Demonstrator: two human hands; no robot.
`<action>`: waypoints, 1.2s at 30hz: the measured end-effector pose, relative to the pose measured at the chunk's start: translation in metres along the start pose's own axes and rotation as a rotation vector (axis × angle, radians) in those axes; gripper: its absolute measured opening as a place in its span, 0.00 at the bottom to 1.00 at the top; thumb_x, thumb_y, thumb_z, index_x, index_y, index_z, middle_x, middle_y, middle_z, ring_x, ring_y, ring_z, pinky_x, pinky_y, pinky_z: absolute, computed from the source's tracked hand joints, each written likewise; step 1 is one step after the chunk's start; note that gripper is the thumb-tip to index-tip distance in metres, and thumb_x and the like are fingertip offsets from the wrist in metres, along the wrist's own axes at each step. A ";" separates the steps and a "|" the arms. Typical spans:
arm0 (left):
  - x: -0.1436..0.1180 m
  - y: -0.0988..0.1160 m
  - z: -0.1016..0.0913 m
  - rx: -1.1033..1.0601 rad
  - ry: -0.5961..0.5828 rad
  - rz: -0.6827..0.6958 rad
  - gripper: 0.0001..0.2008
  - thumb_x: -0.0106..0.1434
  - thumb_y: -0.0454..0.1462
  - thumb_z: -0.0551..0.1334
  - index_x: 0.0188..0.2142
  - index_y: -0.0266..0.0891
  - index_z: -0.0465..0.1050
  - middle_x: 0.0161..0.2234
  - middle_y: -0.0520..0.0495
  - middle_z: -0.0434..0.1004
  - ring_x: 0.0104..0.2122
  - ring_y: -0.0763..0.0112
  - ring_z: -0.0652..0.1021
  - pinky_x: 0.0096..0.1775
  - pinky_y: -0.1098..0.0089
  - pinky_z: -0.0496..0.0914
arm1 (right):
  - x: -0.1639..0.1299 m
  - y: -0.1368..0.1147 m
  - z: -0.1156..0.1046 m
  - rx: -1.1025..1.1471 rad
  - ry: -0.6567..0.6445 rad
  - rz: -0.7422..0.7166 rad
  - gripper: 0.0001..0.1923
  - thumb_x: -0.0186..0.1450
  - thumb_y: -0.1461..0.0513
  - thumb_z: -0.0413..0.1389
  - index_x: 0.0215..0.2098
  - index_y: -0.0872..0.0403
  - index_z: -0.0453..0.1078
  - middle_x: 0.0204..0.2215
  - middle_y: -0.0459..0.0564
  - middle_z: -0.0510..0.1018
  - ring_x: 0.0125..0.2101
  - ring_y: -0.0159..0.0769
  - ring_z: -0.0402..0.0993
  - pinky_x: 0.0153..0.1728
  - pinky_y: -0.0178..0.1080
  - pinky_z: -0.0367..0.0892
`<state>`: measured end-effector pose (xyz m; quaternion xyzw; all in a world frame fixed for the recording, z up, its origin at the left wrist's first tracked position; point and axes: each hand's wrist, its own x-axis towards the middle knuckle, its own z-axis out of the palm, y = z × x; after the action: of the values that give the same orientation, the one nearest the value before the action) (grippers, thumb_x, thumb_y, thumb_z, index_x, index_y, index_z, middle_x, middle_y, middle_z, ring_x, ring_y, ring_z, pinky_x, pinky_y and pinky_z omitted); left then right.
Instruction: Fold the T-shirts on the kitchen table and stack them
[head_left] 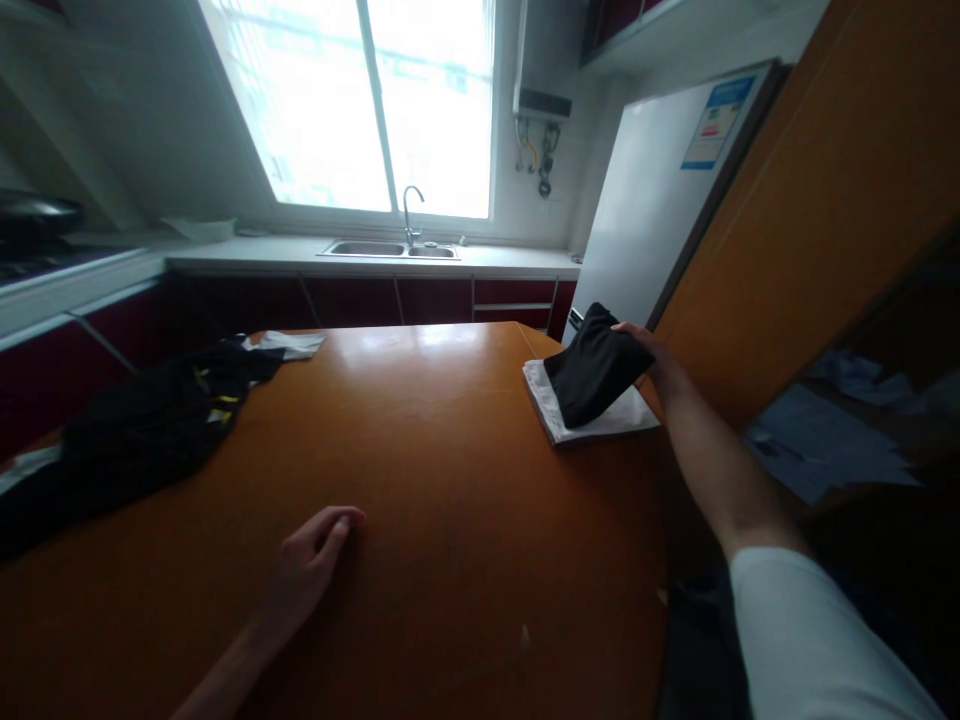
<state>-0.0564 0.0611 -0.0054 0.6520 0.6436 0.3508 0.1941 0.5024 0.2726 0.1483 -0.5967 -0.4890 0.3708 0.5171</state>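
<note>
My right hand (637, 342) grips the far right edge of a folded black garment (594, 365). The garment is tilted, its lower edge resting on a folded white cloth (551, 400) at the table's right side. A dark layer shows beneath the white cloth. Over the near left part of the table is my left hand (315, 548), fingers curled together, with nothing seen in it. At the far left lies a crumpled black garment (165, 410) with small yellow marks, and white cloth (292, 345) shows at its far end.
A brown wooden table (420, 430) fills the middle. Beyond it are a counter with a steel sink (367, 248), a faucet (407, 215) and a window. On the right stand a white refrigerator (660, 190) and a wooden panel, with papers (825, 440) on a shelf.
</note>
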 end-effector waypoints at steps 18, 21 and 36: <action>0.000 0.001 0.001 -0.002 -0.008 0.035 0.19 0.62 0.52 0.55 0.34 0.45 0.79 0.37 0.49 0.84 0.39 0.57 0.82 0.40 0.65 0.76 | 0.017 0.073 -0.029 -0.144 0.079 0.128 0.08 0.59 0.64 0.57 0.38 0.56 0.74 0.30 0.47 0.82 0.31 0.32 0.78 0.37 0.32 0.72; 0.000 0.002 0.000 -0.004 -0.005 0.038 0.19 0.62 0.53 0.55 0.34 0.45 0.78 0.37 0.49 0.84 0.39 0.58 0.82 0.40 0.66 0.76 | 0.021 0.071 -0.033 -0.236 0.071 0.131 0.14 0.59 0.65 0.59 0.44 0.58 0.75 0.32 0.49 0.82 0.31 0.33 0.78 0.35 0.33 0.72; -0.001 0.005 -0.001 -0.001 -0.046 0.010 0.19 0.64 0.52 0.54 0.36 0.44 0.78 0.38 0.49 0.83 0.40 0.58 0.82 0.42 0.66 0.75 | 0.024 0.060 -0.012 -1.006 0.171 0.036 0.18 0.62 0.64 0.62 0.49 0.64 0.76 0.52 0.69 0.75 0.57 0.54 0.69 0.58 0.49 0.63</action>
<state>-0.0540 0.0595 -0.0014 0.6629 0.6355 0.3372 0.2074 0.5317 0.2936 0.0937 -0.8082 -0.5526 0.0485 0.1976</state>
